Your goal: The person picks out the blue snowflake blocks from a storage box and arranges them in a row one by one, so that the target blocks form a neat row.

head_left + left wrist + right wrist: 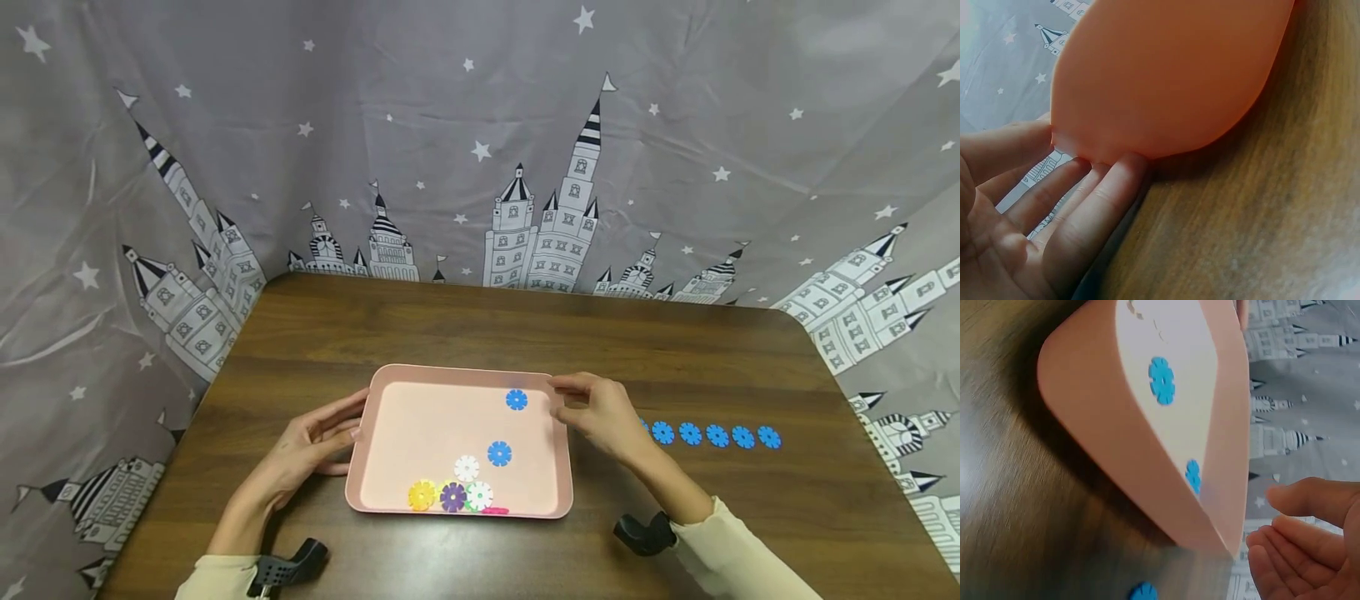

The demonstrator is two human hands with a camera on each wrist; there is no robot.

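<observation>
A pink tray (pixel 457 377) with a pale inside lies in front of me. My left hand (pixel 303 446) holds its left side, thumb at the rim and fingers against the outer wall (pixel 1147 81). By the tray's upper right corner is my right hand (pixel 603 412), its fingers loosely bent with nothing between them. Two blue notched discs (pixel 517 400) are on the tray's right half. Along its near edge gather a yellow disc (pixel 422 495), a purple disc (pixel 453 497), white discs (pixel 467 468) and a pink piece (pixel 495 511).
To the right of the tray, several blue discs (pixel 717 436) lie in a row on the wooden table (pixel 675 350), partly hidden by my right hand. A grey curtain (pixel 420 108) with castles and stars hangs behind the table's far edge. Each wrist carries a black device (pixel 645 533).
</observation>
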